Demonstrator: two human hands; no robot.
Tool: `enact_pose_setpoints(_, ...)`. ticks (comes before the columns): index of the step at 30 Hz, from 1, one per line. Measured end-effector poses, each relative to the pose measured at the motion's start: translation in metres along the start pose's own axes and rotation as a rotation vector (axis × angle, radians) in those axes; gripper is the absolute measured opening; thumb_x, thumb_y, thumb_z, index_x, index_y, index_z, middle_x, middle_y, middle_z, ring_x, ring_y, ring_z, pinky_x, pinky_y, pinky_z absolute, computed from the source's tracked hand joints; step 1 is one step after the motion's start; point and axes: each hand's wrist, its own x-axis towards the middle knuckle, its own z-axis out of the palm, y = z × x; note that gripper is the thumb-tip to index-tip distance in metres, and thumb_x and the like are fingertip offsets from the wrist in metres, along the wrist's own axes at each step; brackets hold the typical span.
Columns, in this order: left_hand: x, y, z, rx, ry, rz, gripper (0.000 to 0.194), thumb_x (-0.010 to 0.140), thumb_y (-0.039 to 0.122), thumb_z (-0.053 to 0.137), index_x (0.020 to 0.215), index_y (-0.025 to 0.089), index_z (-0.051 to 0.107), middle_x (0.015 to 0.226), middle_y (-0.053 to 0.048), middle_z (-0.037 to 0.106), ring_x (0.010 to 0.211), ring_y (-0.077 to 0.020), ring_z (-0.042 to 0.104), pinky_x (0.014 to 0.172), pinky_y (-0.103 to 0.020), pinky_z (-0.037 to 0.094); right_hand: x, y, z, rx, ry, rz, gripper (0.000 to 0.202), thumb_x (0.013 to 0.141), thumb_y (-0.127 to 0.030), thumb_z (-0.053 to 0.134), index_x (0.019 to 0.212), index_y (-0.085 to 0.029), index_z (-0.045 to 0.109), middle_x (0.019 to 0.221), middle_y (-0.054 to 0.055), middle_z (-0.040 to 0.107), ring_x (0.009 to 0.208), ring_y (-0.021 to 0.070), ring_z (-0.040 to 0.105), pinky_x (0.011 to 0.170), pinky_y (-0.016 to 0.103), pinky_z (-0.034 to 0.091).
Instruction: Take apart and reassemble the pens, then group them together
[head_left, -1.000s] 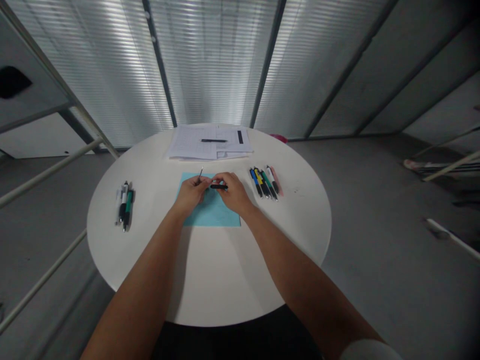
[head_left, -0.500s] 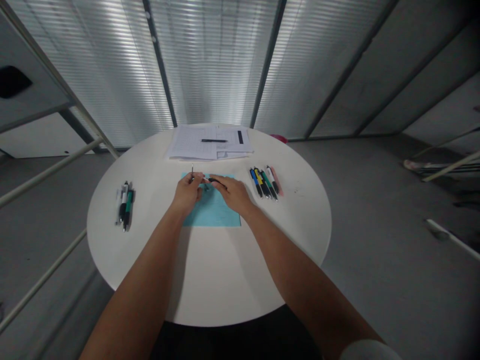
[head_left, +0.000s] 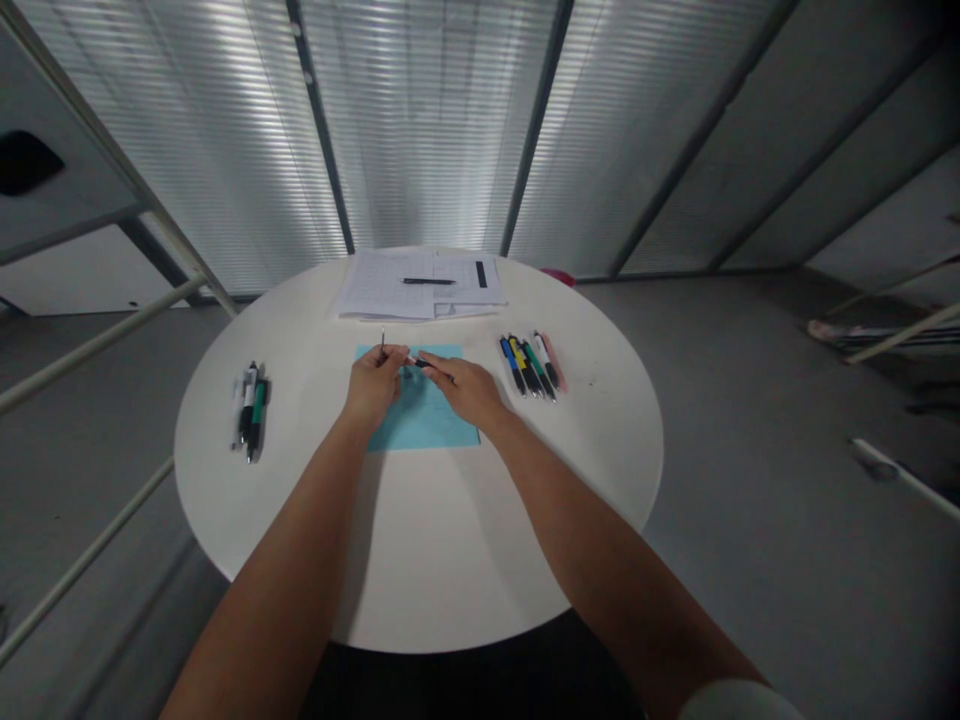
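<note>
My left hand [head_left: 373, 385] is closed, its thumb and fingers pinching a small, pale pen part. A thin dark stick [head_left: 383, 338] stands up from the same fingers; its lower end is hidden. Facing it, my right hand [head_left: 471, 388] is closed on a black pen part [head_left: 424, 364], whose far end the fingers cover. The two pieces meet or nearly touch between the hands; which of these I cannot tell. Both hands are over a light-blue sheet [head_left: 424, 425] on the table.
On the round white table [head_left: 442, 560], several pens [head_left: 531, 365] lie in a row at the right on a pinkish piece. More pens [head_left: 253, 410] lie at the left. Stacked papers [head_left: 382, 285] with a black pen [head_left: 429, 281] rest at the back. Pale metal rails [head_left: 97, 345] stand left.
My right hand's fingers have closed further round the black pen part, so less of it shows. The blue sheet has shifted slightly left. My left hand has barely moved.
</note>
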Motion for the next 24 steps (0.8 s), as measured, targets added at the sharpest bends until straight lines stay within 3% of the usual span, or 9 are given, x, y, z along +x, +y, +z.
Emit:
enact_pose_setpoints(6,0.0000,-0.0002,-0.0008,0.047,0.006,0.012,0.021,0.075,0.036,0.072,0.071,0.017,0.063,0.042,0.006,0.036,0.032,-0.0043,0.026,0.033,-0.020,0.018,-0.0001,-0.0006,0.0000,0.005,0.008,0.010,0.043,0.096,-0.052,0.040,0.130,-0.035,0.059,0.105,0.003,0.073,0.094,0.0193,0.066,0.082,0.031,0.050)
enact_pose_setpoints(17,-0.0008,0.0001,-0.0018,0.110,-0.046,0.007,0.024,0.071,0.038,0.073,0.078,0.016,0.065,0.044,0.007,0.035,0.035,-0.0047,0.026,0.035,-0.021,0.018,0.0003,0.0010,0.0016,0.025,0.034,0.030,0.044,0.096,-0.053,0.039,0.131,-0.034,0.058,0.117,0.002,0.070,0.104,0.0205,0.066,0.090,0.034,0.051)
enact_pose_setpoints(24,-0.0014,-0.0024,-0.0028,0.175,-0.090,-0.017,0.035,0.073,0.047,0.070,0.079,0.013,0.066,0.044,0.008,0.031,0.036,-0.0039,0.023,0.038,-0.022,0.014,0.0001,-0.0007,0.0003,0.051,0.034,0.023,0.041,0.096,-0.050,0.040,0.129,-0.034,0.060,0.122,0.000,0.068,0.110,0.0195,0.064,0.096,0.033,0.050)
